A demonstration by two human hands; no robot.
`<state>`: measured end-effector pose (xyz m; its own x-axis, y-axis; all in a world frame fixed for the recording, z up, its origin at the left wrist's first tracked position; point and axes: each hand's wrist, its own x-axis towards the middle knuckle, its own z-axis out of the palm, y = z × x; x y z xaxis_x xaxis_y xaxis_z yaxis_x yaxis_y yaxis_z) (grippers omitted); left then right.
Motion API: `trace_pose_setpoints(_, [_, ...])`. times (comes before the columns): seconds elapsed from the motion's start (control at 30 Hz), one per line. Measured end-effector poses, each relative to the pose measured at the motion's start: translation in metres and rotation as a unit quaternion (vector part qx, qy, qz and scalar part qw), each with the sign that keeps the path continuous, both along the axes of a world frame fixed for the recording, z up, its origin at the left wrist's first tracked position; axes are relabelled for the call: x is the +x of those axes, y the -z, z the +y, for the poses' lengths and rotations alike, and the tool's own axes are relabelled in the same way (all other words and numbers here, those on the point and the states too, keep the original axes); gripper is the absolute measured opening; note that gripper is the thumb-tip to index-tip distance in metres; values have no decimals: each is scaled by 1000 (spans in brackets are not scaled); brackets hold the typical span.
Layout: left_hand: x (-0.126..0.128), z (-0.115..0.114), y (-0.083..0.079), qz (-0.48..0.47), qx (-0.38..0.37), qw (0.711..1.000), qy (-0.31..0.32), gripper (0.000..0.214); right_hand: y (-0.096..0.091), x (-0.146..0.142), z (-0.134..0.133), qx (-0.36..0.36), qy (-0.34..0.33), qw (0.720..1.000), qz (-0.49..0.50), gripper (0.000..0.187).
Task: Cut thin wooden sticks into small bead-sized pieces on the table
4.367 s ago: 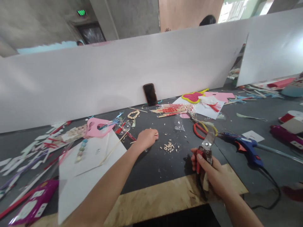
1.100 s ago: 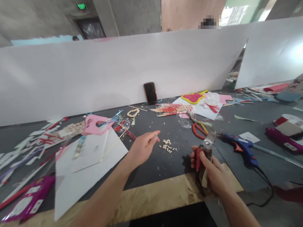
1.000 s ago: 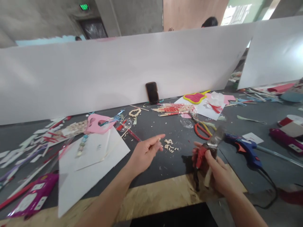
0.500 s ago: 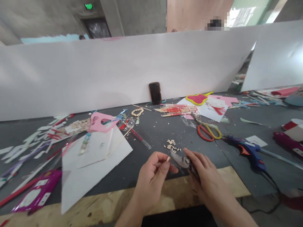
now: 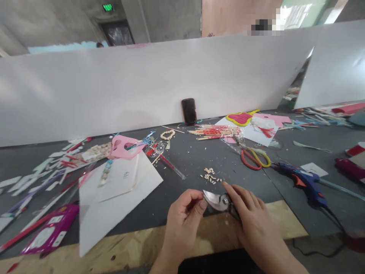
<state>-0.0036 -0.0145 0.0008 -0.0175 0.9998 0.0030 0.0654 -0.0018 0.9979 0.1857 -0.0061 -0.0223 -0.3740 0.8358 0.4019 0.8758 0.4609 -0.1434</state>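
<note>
Grips pruning shears in right hand, with fingers wrapped over the handles. Sits over near part of dark tabletop, between both hands, just to the near side of a pile of short wooden pieces. Points left, with tip right at thumb and forefinger of left hand. Runs lengthwise from near right, under palm, to left and slightly far. Bends left hand into a pinch at blade tip; cannot tell whether grasping anything there.

Writing: shows as a dark mark on small white sheet at left, laid on larger white sheet; too small to read. Shows also as black scrawl on tan board at far right, illegible, and as blurred symbols on glowing green sign at far left.

Appearance of shears: broad, curved, silvery blade narrowing to a point; round pivot bolt behind it; handles mostly covered by right hand. Lies well apart from scissors with red and yellow handles, farther off to right, and from blue glue gun with orange trigger, at right.
</note>
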Motion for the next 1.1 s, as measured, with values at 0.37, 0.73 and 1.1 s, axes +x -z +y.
trace_pose_setpoints(0.37, [3,-3,0,29,30,999,-28,18,5,5,-2,18,10,999,-34,73])
trace_pose_setpoints(0.73, [3,-5,-2,33,9,999,-38,16,2,7,-2,24,-22,998,-58,70])
trace_pose_setpoints(1.1, [6,-3,-1,-34,-28,999,-28,21,7,8,-4,-19,5,1000,-5,81])
